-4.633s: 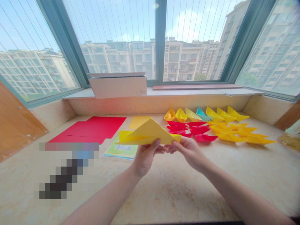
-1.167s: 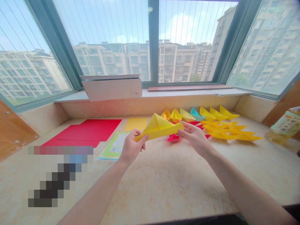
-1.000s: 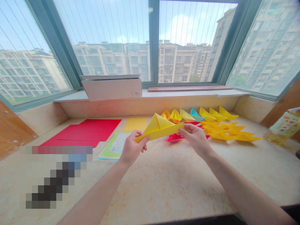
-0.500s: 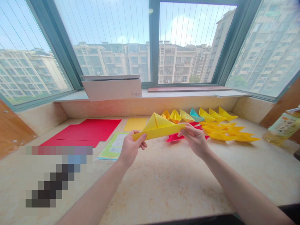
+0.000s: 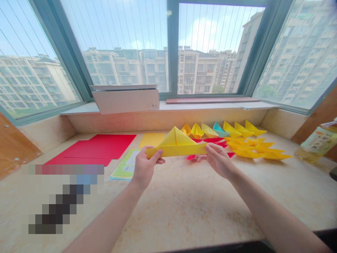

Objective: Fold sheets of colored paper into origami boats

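Note:
Between my hands, above the countertop, is a folded yellow paper hat [image 5: 176,140], a triangle with a long straight band along its bottom. My left hand [image 5: 147,163] pinches the band's left end, thumb in front. The right end is gripped between the thumb and fingers of my right hand [image 5: 219,160]. Behind the right hand lie red paper boats [image 5: 210,140], partly hidden. Farther right sit several yellow paper boats [image 5: 252,149]. A back row holds more boats, among them a blue one [image 5: 219,129].
Red paper sheets [image 5: 97,149] lie at the left, with a yellow sheet [image 5: 151,139] and a green-labelled packet [image 5: 126,168] nearby. A white box [image 5: 126,100] rests on the sill. An oil bottle [image 5: 319,142] stands at the right edge. A blurred-out patch covers something lower left.
The yellow paper hat has levelled, its right end dipping slightly and its left end shifting a little left. Both hands keep their hold.

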A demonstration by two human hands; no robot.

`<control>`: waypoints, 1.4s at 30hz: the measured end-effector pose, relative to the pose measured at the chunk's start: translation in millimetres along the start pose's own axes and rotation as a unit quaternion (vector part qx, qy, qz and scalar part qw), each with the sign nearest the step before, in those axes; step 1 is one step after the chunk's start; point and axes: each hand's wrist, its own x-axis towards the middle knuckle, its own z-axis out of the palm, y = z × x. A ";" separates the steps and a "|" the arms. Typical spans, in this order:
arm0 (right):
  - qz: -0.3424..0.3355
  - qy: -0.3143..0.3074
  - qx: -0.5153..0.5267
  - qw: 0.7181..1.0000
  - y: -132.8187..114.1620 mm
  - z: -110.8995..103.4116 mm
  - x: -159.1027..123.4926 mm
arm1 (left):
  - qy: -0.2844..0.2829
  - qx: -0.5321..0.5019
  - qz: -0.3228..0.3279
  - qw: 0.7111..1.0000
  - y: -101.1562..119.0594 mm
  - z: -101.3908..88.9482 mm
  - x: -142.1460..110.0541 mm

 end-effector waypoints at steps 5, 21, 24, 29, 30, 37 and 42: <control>0.017 -0.038 -0.111 0.993 0.7 6.2 -1.6 | 0.014 0.014 0.007 1.000 2.7 0.0 0.3; 0.012 0.128 -0.010 0.992 4.3 8.1 5.4 | -0.032 -0.026 0.004 0.999 3.6 8.2 -9.3; 0.025 0.119 0.014 0.992 5.7 6.8 6.3 | -0.036 -0.023 0.020 0.999 4.8 9.2 -10.9; 0.014 0.122 0.046 0.991 4.5 4.4 5.9 | -0.061 -0.020 0.043 0.997 7.2 10.9 -13.5; 0.012 0.121 0.052 0.991 3.8 4.1 5.5 | -0.065 -0.024 0.042 0.997 7.5 10.8 -13.6; 0.024 0.085 0.101 0.991 0.9 -0.1 4.7 | -0.093 -0.116 0.036 0.988 11.2 11.5 -13.9; 0.068 0.030 0.145 0.987 -3.3 -4.7 3.6 | -0.113 -0.164 0.029 0.980 14.4 9.2 -13.1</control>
